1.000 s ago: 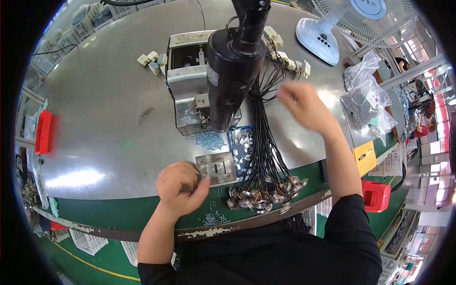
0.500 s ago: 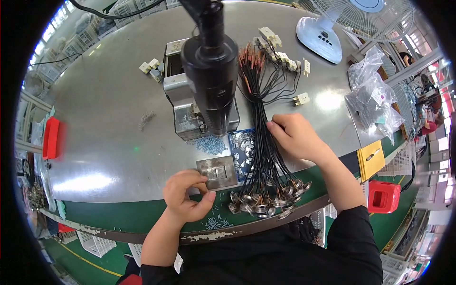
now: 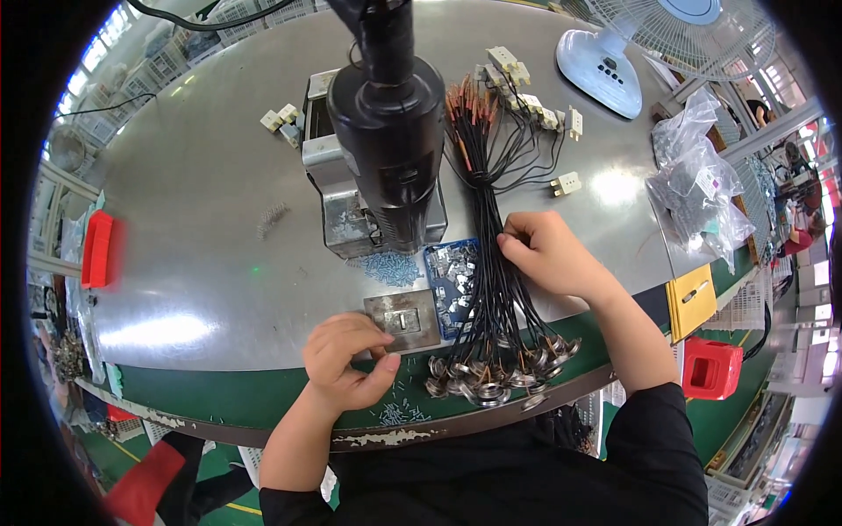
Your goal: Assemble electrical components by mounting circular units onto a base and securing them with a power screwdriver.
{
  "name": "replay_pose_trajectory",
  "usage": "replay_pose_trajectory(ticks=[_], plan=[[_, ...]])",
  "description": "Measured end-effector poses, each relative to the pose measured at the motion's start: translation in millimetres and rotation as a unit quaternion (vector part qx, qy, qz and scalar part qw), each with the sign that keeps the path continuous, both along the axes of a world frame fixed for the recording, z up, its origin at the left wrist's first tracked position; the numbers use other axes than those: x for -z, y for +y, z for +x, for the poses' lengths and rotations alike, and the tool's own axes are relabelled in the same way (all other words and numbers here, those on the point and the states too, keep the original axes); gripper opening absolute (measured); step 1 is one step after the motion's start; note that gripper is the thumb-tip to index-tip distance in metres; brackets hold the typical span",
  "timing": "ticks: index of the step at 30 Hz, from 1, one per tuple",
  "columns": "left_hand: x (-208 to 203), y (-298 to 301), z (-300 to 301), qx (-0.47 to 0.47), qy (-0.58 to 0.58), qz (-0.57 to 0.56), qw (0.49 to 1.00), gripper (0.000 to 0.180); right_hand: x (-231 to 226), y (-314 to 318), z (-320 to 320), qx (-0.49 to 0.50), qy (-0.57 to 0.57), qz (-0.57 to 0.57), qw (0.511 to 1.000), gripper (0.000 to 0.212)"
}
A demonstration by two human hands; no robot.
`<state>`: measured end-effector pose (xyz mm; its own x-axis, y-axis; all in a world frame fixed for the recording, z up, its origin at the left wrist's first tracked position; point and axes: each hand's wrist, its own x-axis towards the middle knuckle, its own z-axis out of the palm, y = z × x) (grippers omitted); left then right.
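My right hand (image 3: 551,254) is closed at the right edge of a thick bundle of black wires (image 3: 488,228), thumb and forefinger against its outer strands. The bundle has copper-coloured ends at the top, and round metal parts (image 3: 491,377) hang at its lower end over the table's edge. My left hand (image 3: 346,359) hovers by the lower left of a square metal plate (image 3: 399,320) with a small slotted piece in its middle. Its thumb and forefinger are apart, and nothing shows between them. Under the wires lies a blue tray (image 3: 452,285) of small metal parts.
A black powered tool (image 3: 386,131) on a metal stand rises beyond the plate. Small blue screws (image 3: 388,269) are heaped at its foot; more (image 3: 401,414) lie on the green edge. White connectors (image 3: 566,184), a fan (image 3: 599,72) and plastic bags (image 3: 702,193) lie right.
The view has shifted slightly. Both hands keep nearly the same places; the left thumb and forefinger look a little closer together. A person's red and dark clothing has come in at lower left.
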<state>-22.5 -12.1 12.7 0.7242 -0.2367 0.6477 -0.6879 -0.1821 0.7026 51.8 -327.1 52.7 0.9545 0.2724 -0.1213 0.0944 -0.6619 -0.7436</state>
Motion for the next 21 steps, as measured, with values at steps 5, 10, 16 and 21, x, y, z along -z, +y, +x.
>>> replay_pose_trajectory(ticks=[5,10,16,21], plan=[[-1.2,2.5,1.5,0.013,-0.009,-0.002,1.000,0.018,10.1,-8.0,-0.4,0.027,0.076,0.093,0.992,0.029],[-3.6,1.2,-2.6,0.030,-0.019,-0.004,0.999,0.019,-5.5,-6.0,-8.0,0.145,0.255,0.419,0.860,0.019],[-20.2,-13.8,-14.4,0.135,0.051,0.066,0.987,0.029,-28.9,-19.2,-47.4,0.052,0.304,0.314,0.898,0.051],[-66.3,-77.6,-17.5,0.232,0.014,0.171,0.957,0.054,-33.7,-31.7,-72.9,0.042,0.216,0.307,0.926,0.060]])
